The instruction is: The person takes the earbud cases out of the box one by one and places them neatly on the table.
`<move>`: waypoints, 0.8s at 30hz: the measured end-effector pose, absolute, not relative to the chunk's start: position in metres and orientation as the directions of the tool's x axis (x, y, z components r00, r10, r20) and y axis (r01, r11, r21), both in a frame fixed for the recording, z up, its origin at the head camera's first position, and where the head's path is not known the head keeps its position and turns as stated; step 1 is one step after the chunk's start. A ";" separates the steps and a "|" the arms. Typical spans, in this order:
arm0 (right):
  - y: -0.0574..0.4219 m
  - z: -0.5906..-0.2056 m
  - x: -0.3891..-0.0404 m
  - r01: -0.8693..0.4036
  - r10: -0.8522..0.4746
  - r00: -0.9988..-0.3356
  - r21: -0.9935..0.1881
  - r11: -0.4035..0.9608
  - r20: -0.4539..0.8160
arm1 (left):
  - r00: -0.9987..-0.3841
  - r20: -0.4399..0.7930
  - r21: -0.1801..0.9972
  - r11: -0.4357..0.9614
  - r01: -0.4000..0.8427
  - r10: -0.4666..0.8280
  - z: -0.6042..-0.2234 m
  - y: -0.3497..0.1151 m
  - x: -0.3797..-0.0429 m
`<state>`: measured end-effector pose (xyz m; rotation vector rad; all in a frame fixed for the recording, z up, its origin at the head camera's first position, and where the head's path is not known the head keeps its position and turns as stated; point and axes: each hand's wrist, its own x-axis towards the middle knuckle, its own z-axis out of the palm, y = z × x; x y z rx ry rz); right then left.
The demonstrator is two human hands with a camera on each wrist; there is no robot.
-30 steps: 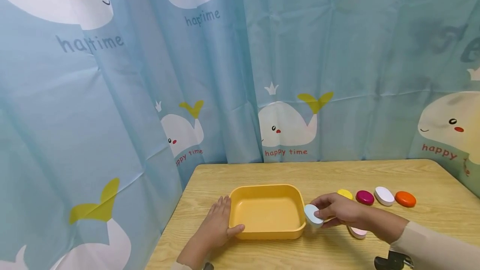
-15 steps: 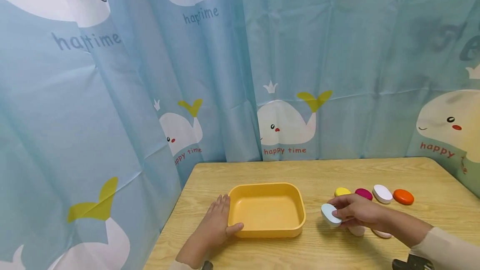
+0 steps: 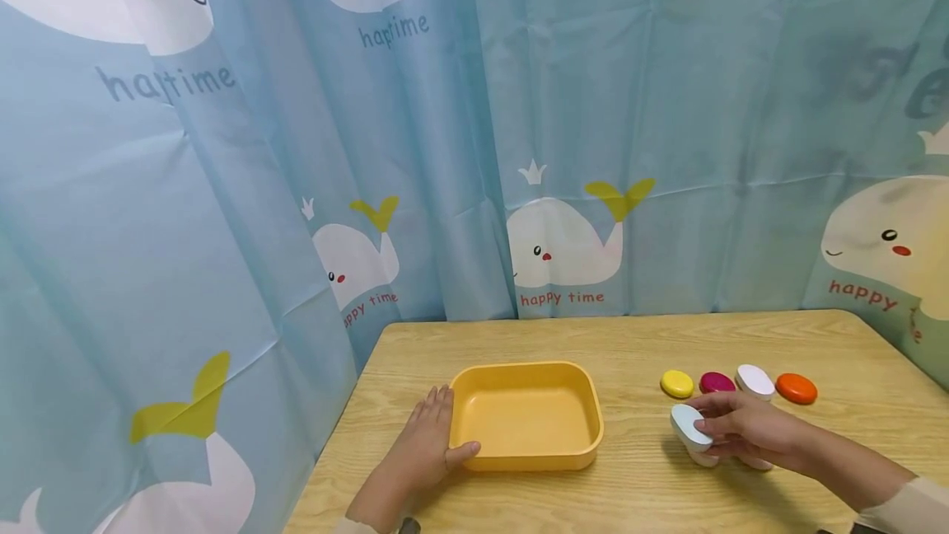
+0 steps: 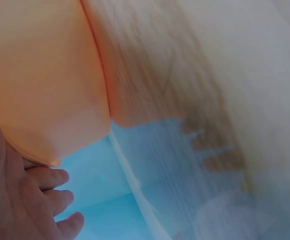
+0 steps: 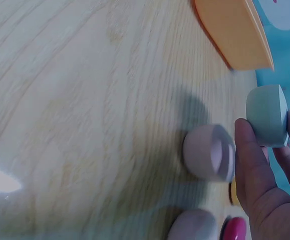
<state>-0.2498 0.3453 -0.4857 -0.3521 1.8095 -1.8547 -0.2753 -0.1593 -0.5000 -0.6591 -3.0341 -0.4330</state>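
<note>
My right hand (image 3: 756, 427) pinches a pale blue oval piece (image 3: 689, 427) with a flat face between thumb and fingers. That piece (image 5: 266, 116) is held above the table in the right wrist view. Below it, two pale pinkish oval pieces, one (image 3: 703, 459) and another (image 3: 758, 464), are partly hidden by the hand in the head view. The nearer one (image 5: 200, 152) shows a hollow on one side in the right wrist view. My left hand (image 3: 424, 447) rests against the left side of a yellow-orange rectangular tray (image 3: 530, 463), fingers extended along its wall, thumb at the front corner.
Behind the right hand, a row of oval pieces lies on the wooden table (image 3: 578, 509): yellow (image 3: 677, 384), magenta (image 3: 717, 382), white (image 3: 754, 381) and orange (image 3: 797, 389). A blue whale-print curtain (image 3: 460, 147) hangs behind and to the left.
The right hand has moved right, away from the tray's right edge, still holding the pale blue piece, and is now over the pinkish pieces. The left hand and tray stay put.
</note>
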 end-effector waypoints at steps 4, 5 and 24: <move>0.357 -0.488 -0.248 0.176 -0.532 -0.831 -0.984 0.026 -0.163 | -0.914 0.060 0.265 0.876 0.402 0.401 -0.499 -0.160 -0.275; 0.360 -0.489 -0.248 0.179 -0.525 -0.835 -0.984 0.024 -0.165 | -0.915 0.058 0.269 0.877 0.399 0.399 -0.498 -0.160 -0.275; 0.406 -0.502 -0.239 0.236 -0.487 -0.852 -0.971 -0.032 -0.191 | -0.920 0.051 0.276 0.880 0.387 0.389 -0.501 -0.163 -0.271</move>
